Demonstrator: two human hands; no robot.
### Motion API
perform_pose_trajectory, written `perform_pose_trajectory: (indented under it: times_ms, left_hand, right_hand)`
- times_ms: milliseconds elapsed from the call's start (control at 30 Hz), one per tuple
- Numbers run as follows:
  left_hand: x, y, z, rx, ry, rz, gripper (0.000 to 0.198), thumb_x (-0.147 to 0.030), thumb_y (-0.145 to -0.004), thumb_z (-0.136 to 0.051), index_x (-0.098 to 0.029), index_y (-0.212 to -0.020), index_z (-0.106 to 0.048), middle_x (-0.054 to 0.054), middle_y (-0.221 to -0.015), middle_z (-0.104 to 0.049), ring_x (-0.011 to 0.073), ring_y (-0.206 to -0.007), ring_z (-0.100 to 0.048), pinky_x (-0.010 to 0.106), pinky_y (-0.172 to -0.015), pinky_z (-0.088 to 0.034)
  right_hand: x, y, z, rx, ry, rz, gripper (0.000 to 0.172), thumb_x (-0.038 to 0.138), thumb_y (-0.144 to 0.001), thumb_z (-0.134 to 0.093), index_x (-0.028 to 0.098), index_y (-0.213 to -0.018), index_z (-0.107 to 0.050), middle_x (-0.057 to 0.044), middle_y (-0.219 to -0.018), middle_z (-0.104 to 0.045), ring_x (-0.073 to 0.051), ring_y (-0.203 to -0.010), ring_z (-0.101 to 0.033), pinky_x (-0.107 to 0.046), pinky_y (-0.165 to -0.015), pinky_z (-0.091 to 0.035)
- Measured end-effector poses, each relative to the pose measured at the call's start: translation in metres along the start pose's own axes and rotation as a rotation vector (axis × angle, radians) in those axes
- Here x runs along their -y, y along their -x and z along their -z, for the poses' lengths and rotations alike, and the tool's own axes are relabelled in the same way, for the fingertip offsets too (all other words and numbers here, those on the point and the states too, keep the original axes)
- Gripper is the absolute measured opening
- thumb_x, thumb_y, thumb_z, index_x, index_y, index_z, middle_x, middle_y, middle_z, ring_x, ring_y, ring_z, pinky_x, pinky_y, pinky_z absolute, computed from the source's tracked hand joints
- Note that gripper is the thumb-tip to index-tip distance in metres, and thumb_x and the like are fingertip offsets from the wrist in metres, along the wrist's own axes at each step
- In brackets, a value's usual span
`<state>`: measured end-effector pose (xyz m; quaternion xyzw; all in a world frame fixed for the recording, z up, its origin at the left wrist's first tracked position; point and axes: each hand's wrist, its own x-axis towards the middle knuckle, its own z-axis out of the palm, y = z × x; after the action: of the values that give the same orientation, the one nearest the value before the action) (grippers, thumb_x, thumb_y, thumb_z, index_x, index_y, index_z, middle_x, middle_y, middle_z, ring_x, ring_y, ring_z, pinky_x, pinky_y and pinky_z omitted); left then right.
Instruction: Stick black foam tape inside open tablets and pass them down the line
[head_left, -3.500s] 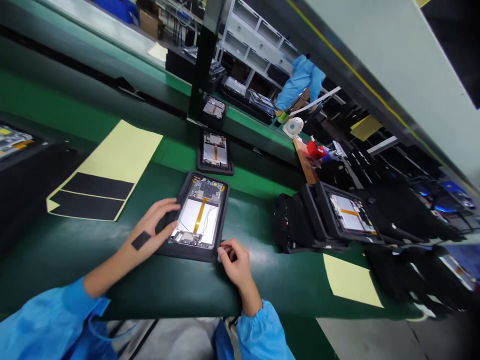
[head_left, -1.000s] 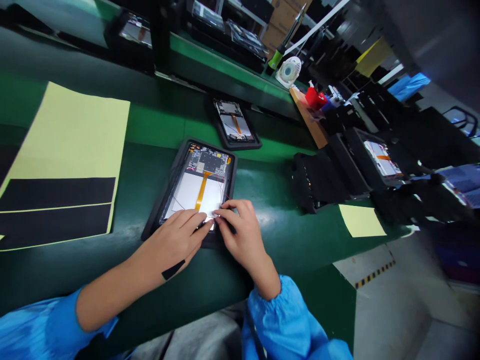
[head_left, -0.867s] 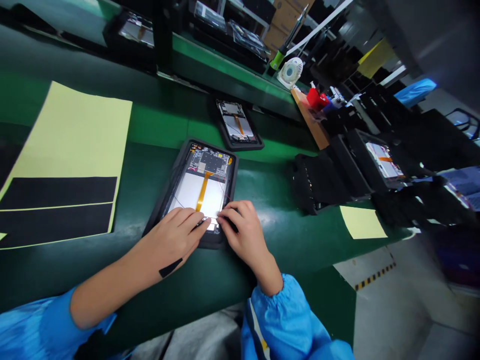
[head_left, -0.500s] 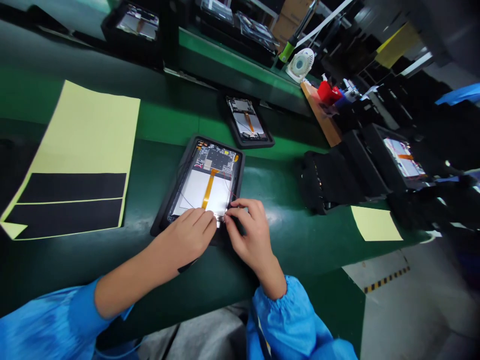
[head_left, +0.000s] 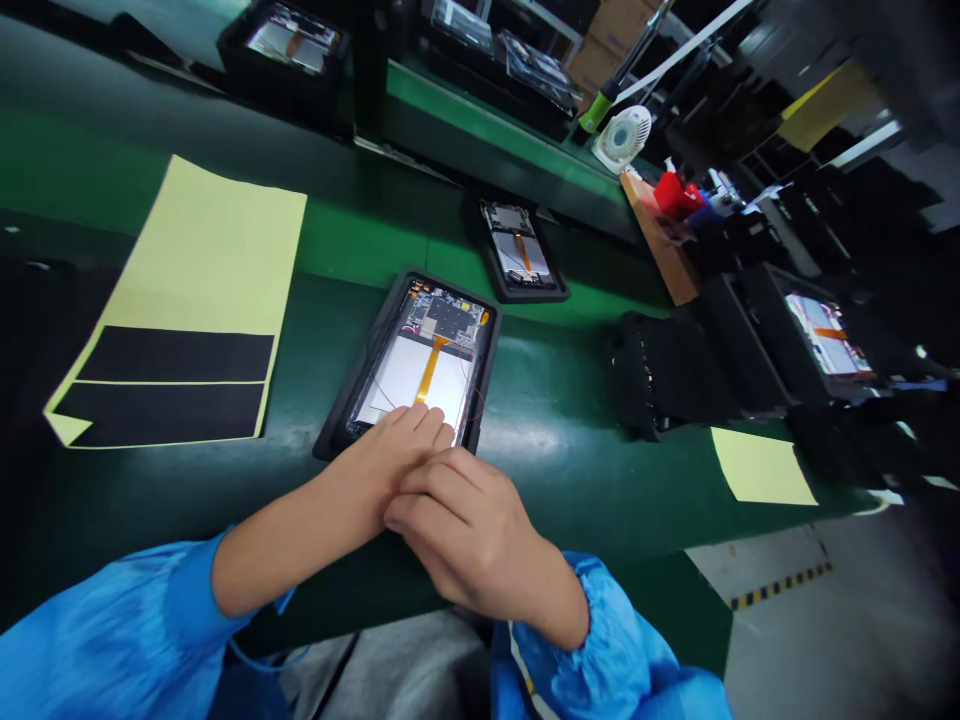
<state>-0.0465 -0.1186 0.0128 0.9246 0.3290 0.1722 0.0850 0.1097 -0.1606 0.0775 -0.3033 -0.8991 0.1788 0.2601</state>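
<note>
An opened tablet (head_left: pixel 424 372) lies in a black tray (head_left: pixel 491 350) in front of me. Its circuit board, silver battery area, orange ribbon cable and thin wires show. My left hand (head_left: pixel 401 455) rests over the tablet's near edge with fingers curled down, their tips hidden. Close against its near side, my right hand (head_left: pixel 472 530) is closed, thumb and fingers pinched together beside the left palm. Whatever either hand holds is hidden from view.
Left of the tablet lies a yellow sheet (head_left: pixel 225 250) bearing black strips. Another opened tablet (head_left: pixel 521 245) sits in a tray behind. Stacked black trays (head_left: pixel 690 350) and a small yellow sheet (head_left: pixel 761 465) are at right. A white fan (head_left: pixel 622 135) stands on the shelf.
My right hand has left the tablet's lower right edge and moved down and left against my left hand. My left hand stays at the near edge. The view has shifted slightly.
</note>
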Motion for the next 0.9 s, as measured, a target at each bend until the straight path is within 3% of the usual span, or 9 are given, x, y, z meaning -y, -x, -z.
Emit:
perform_pose_trajectory:
  times_ms: [167,300,400,500,567,700,900]
  left_hand:
    - [0.0,0.002,0.005,0.053,0.066,0.063,0.02,-0.011,-0.099,-0.041,-0.019,-0.099,-0.059,0.005,-0.095,-0.063,0.0244,-0.089,-0.058,0.038,-0.08,-0.049]
    - [0.006,0.006,0.006,0.153,0.151,0.038,0.011,-0.012,-0.097,-0.049,-0.018,-0.096,-0.059,0.006,-0.097,-0.062,0.0239,-0.086,-0.058,0.038,-0.079,-0.051]
    - [0.013,0.008,0.008,0.142,0.15,-0.015,0.019,-0.005,-0.093,-0.048,-0.016,-0.102,-0.062,0.009,-0.103,-0.061,0.0253,-0.09,-0.058,0.039,-0.079,-0.051]
    - [0.018,0.011,0.009,0.056,0.196,-0.025,0.025,-0.004,-0.098,-0.042,-0.014,-0.102,-0.064,0.009,-0.102,-0.061,0.0238,-0.09,-0.059,0.037,-0.078,-0.05]
    - [0.02,0.014,0.006,-0.009,0.261,-0.022,0.028,-0.007,-0.103,-0.039,-0.015,-0.101,-0.065,0.008,-0.1,-0.062,0.0219,-0.09,-0.06,0.035,-0.08,-0.05]
    - [0.021,0.021,-0.003,-0.116,0.297,0.021,0.03,-0.011,-0.105,-0.038,-0.018,-0.109,-0.066,0.006,-0.107,-0.064,0.0217,-0.095,-0.061,0.036,-0.086,-0.048]
    - [0.019,0.019,-0.006,-0.161,0.232,0.052,0.03,-0.016,-0.107,-0.037,-0.019,-0.105,-0.067,0.006,-0.102,-0.065,0.0227,-0.093,-0.058,0.038,-0.082,-0.043]
  right_hand:
    - [0.002,-0.004,0.006,0.043,-0.01,-0.011,0.018,0.015,-0.104,-0.048,0.017,-0.101,-0.066,-0.01,-0.093,-0.072,-0.022,-0.086,-0.06,-0.036,-0.08,-0.058]
    - [0.005,0.002,0.011,-0.068,-0.134,-0.027,0.012,0.015,-0.104,-0.05,0.021,-0.102,-0.061,-0.007,-0.091,-0.069,-0.021,-0.085,-0.06,-0.035,-0.076,-0.056]
    - [0.011,0.012,0.009,-0.35,-0.349,-0.219,0.008,0.019,-0.102,-0.057,0.024,-0.099,-0.062,-0.003,-0.088,-0.064,-0.019,-0.084,-0.059,-0.035,-0.076,-0.053]
    - [0.017,0.017,0.002,-0.764,-0.71,-0.601,0.011,0.03,-0.1,-0.065,0.025,-0.091,-0.066,-0.001,-0.084,-0.056,-0.015,-0.07,-0.052,-0.029,-0.062,-0.046]
    - [0.019,0.017,-0.004,-0.897,-1.065,-0.809,0.014,0.039,-0.097,-0.069,0.026,-0.099,-0.069,0.002,-0.081,-0.051,-0.011,-0.059,-0.041,-0.023,-0.052,-0.038]
    - [0.023,0.017,-0.023,-0.877,-1.703,-0.928,0.035,0.043,-0.094,-0.071,0.035,-0.127,-0.065,0.008,-0.07,-0.043,-0.008,-0.051,-0.025,-0.017,-0.047,-0.029]
    - [0.029,0.021,-0.055,-0.833,-2.046,-0.866,0.042,0.048,-0.095,-0.074,0.041,-0.135,-0.062,0.01,-0.062,-0.038,-0.009,-0.048,-0.02,-0.017,-0.044,-0.026]
